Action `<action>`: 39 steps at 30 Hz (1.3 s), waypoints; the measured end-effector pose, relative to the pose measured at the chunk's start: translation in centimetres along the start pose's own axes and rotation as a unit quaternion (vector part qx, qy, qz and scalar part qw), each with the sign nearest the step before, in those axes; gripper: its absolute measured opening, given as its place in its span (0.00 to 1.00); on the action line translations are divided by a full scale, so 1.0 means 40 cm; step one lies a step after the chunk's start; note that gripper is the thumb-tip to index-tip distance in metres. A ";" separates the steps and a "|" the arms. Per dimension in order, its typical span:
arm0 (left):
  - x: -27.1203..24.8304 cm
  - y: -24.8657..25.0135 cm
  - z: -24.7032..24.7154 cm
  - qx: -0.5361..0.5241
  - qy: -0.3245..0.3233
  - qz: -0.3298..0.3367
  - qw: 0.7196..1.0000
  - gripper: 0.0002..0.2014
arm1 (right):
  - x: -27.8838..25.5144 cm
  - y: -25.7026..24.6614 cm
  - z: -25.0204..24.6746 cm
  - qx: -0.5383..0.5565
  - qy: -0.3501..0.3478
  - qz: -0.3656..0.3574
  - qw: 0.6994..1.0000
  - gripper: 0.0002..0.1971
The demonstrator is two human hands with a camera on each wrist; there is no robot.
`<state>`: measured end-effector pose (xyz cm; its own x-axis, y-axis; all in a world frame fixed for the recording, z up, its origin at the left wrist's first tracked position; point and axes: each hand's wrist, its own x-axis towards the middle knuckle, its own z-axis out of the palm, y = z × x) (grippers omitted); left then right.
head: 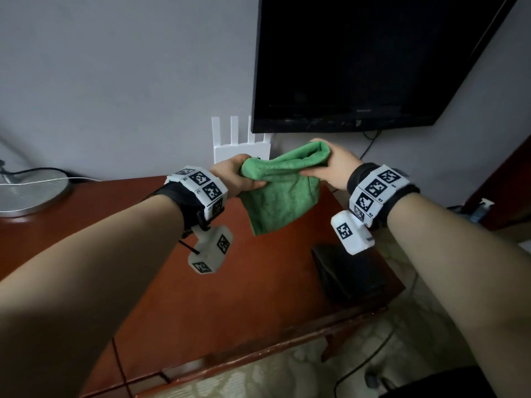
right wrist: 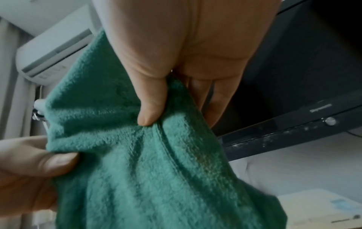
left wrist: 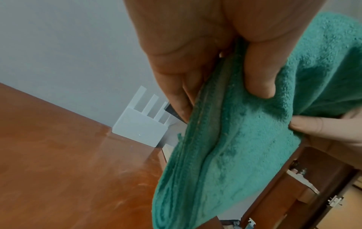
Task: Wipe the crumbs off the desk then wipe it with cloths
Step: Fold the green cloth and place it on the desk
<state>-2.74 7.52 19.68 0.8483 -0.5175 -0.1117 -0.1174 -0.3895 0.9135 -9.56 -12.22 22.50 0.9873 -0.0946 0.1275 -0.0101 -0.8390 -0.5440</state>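
Both hands, left hand (head: 235,176) and right hand (head: 330,165), pinching green cloth (head: 283,193) above desk (head: 230,282), likely folding it for wiping.

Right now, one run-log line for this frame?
left hand: grips green cloth | right hand: grips cloth | cloth: above desk, not touching

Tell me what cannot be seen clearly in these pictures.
- Crumbs: none can be made out on the desk in the head view; too small, and arms cover much of it.
- Right hand fingers: behind the green cloth, head view.
- Black box: dark, partly behind the wrist camera.
- Router: partly behind the left hand, left wrist view.
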 end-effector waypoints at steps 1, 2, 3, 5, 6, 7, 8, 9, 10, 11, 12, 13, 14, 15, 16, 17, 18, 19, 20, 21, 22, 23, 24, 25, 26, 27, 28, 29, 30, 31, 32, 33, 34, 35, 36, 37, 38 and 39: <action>0.027 0.005 0.019 0.004 0.003 -0.005 1.000 0.23 | 0.016 0.029 -0.011 -0.014 -0.009 -0.003 1.000 0.12; 0.056 0.009 0.039 0.003 0.004 -0.012 1.000 0.23 | 0.032 0.060 -0.021 -0.023 -0.015 -0.004 1.000 0.12; 0.083 0.013 0.060 0.003 0.005 -0.018 1.000 0.23 | 0.049 0.091 -0.029 -0.031 -0.019 -0.004 0.999 0.14; 0.135 0.018 0.105 0.012 0.007 -0.028 1.000 0.22 | 0.080 0.157 -0.045 -0.040 -0.030 -0.001 0.999 0.16; 0.164 0.020 0.129 0.022 0.008 -0.032 0.999 0.21 | 0.097 0.192 -0.053 -0.044 -0.039 0.000 0.998 0.17; 0.190 0.023 0.153 0.033 0.009 -0.036 0.999 0.21 | 0.117 0.227 -0.059 -0.048 -0.050 0.003 0.998 0.19; 0.215 0.021 0.178 0.045 0.013 -0.043 0.998 0.22 | 0.136 0.261 -0.063 -0.054 -0.063 0.004 0.997 0.20; 0.240 0.019 0.202 0.059 0.018 -0.050 0.997 0.22 | 0.155 0.295 -0.064 -0.061 -0.075 0.009 0.995 0.21; 0.264 0.016 0.225 0.072 0.023 -0.058 0.995 0.23 | 0.172 0.326 -0.064 -0.065 -0.087 0.012 0.994 0.22; 0.285 0.012 0.250 0.083 0.028 -0.066 0.994 0.24 | 0.186 0.357 -0.062 -0.065 -0.099 0.014 0.993 0.24; 0.305 0.006 0.273 0.093 0.031 -0.074 0.992 0.24 | 0.201 0.386 -0.059 -0.063 -0.112 0.017 0.992 0.25; 0.322 0.001 0.295 0.107 0.032 -0.083 0.990 0.24 | 0.215 0.417 -0.053 -0.058 -0.125 0.021 0.990 0.26; 0.337 -0.007 0.317 0.121 0.030 -0.093 0.988 0.23 | 0.229 0.448 -0.045 -0.053 -0.139 0.025 0.989 0.26; 0.350 -0.013 0.338 0.131 0.028 -0.103 0.986 0.23 | 0.242 0.477 -0.034 -0.052 -0.155 0.027 0.986 0.25; 0.365 -0.023 0.358 0.136 0.027 -0.112 0.984 0.24 | 0.252 0.503 -0.024 -0.052 -0.169 0.026 0.984 0.25; 0.380 -0.032 0.376 0.136 0.024 -0.121 0.983 0.24 | 0.261 0.528 -0.015 -0.054 -0.179 0.026 0.982 0.24; 0.395 -0.044 0.393 0.133 0.025 -0.131 0.982 0.24 | 0.266 0.550 -0.007 -0.051 -0.186 0.025 0.981 0.24; 0.409 -0.056 0.409 0.126 0.026 -0.142 0.981 0.24 | 0.271 0.573 0.001 -0.049 -0.194 0.026 0.980 0.24; 0.422 -0.069 0.424 0.117 0.028 -0.152 0.981 0.24 | 0.277 0.593 0.010 -0.045 -0.202 0.026 0.978 0.23; 0.434 -0.081 0.438 0.109 0.030 -0.163 0.980 0.25 | 0.282 0.613 0.018 -0.048 -0.217 0.029 0.975 0.23; 0.447 -0.091 0.449 0.103 0.030 -0.175 0.979 0.25 | 0.288 0.629 0.026 -0.053 -0.232 0.033 0.971 0.22; 0.459 -0.098 0.460 0.097 0.028 -0.189 0.977 0.26 | 0.296 0.648 0.035 -0.063 -0.247 0.044 0.966 0.22; 0.473 -0.106 0.469 0.091 0.026 -0.201 0.975 0.26 | 0.305 0.666 0.042 -0.070 -0.256 0.052 0.963 0.22; 0.487 -0.109 0.476 0.086 0.027 -0.210 0.974 0.27 | 0.316 0.684 0.050 -0.074 -0.261 0.067 0.960 0.22; 0.504 -0.114 0.480 0.088 0.031 -0.214 0.972 0.28 | 0.326 0.698 0.055 -0.076 -0.261 0.078 0.959 0.23; 0.520 -0.116 0.483 0.095 0.037 -0.215 0.971 0.28 | 0.339 0.715 0.063 -0.076 -0.257 0.093 0.959 0.24; 0.537 -0.119 0.485 0.106 0.043 -0.214 0.970 0.29 | 0.347 0.726 0.069 -0.072 -0.254 0.101 0.959 0.24; 0.553 -0.119 0.486 0.114 0.046 -0.214 0.969 0.28 | 0.357 0.739 0.076 -0.062 -0.252 0.106 0.960 0.24; 0.570 -0.121 0.486 0.120 0.049 -0.218 0.967 0.28 | 0.367 0.750 0.084 -0.049 -0.248 0.108 0.961 0.24; 0.585 -0.124 0.485 0.123 0.051 -0.224 0.965 0.28 | 0.377 0.763 0.095 -0.040 -0.245 0.116 0.962 0.23; 0.597 -0.127 0.484 0.129 0.053 -0.228 0.964 0.28 | 0.383 0.767 0.102 -0.032 -0.243 0.124 0.962 0.22; 0.609 -0.132 0.483 0.138 0.057 -0.232 0.961 0.28 | 0.393 0.779 0.115 -0.021 -0.239 0.137 0.961 0.22; 0.620 -0.139 0.483 0.151 0.061 -0.236 0.958 0.28 | 0.400 0.786 0.122 -0.006 -0.235 0.154 0.960 0.22; 0.630 -0.147 0.483 0.164 0.064 -0.239 0.955 0.28 | 0.409 0.798 0.132 0.007 -0.228 0.172 0.958 0.23; 0.637 -0.152 0.484 0.179 0.064 -0.241 0.952 0.28 | 0.413 0.800 0.134 0.017 -0.226 0.184 0.957 0.24; 0.642 -0.156 0.486 0.193 0.064 -0.242 0.949 0.29 | 0.418 0.805 0.141 0.022 -0.223 0.189 0.956 0.24; 0.649 -0.160 0.489 0.205 0.058 -0.246 0.945 0.30 | 0.420 0.806 0.141 0.027 -0.222 0.196 0.955 0.25; 0.657 -0.167 0.492 0.212 0.050 -0.247 0.944 0.30 | 0.425 0.815 0.149 0.027 -0.221 0.200 0.954 0.27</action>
<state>10.18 -18.47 2.93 0.8952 -0.1268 -0.4272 0.1273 -0.8459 0.5179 7.84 -37.98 2.01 0.8767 -0.1552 -0.4553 -0.4031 -0.7536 -0.5192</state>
